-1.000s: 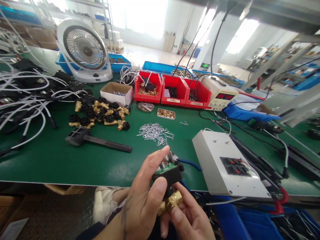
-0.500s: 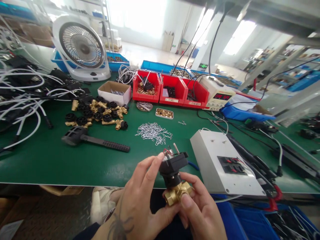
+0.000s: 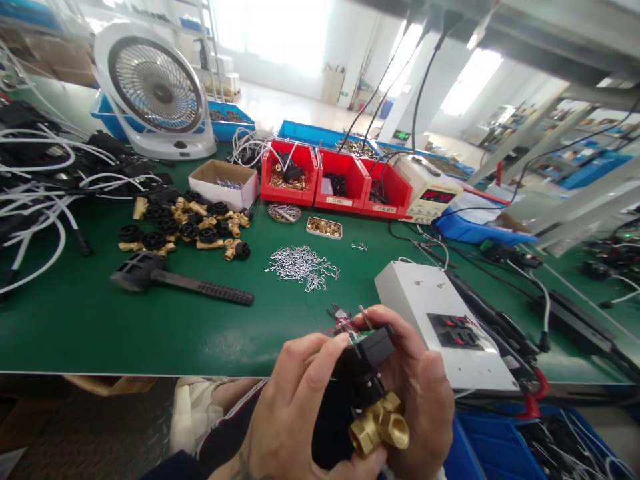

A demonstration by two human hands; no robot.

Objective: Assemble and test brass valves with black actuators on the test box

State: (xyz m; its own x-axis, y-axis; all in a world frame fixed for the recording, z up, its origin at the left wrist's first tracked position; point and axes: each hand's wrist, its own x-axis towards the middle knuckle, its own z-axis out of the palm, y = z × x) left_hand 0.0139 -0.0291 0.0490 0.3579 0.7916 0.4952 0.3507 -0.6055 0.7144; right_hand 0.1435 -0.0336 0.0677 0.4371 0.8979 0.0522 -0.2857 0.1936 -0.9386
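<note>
A brass valve body (image 3: 379,425) with a black actuator housing (image 3: 367,357) on top is held between both hands, tilted, at the table's front edge. My left hand (image 3: 295,407) has its fingertips on the left side of the housing and its thumb under the brass part. My right hand (image 3: 425,387) wraps the right side, its fingers behind the housing. Thin red wires and a metal pin stick out of the open top. Beyond the hands lies a loose pile of silver clips (image 3: 303,267).
A black mallet (image 3: 180,279) lies left, below brass and black fittings (image 3: 193,223). A grey box (image 3: 445,320) stands right. Behind are red bins (image 3: 340,180), a white carton (image 3: 225,183), a fan (image 3: 157,93) and a power supply (image 3: 427,187). White cables crowd the left.
The valve has moved lower and to the right and turned, so a brass opening shows. My right hand has shifted from the brass body up to the housing. The view has moved slightly.
</note>
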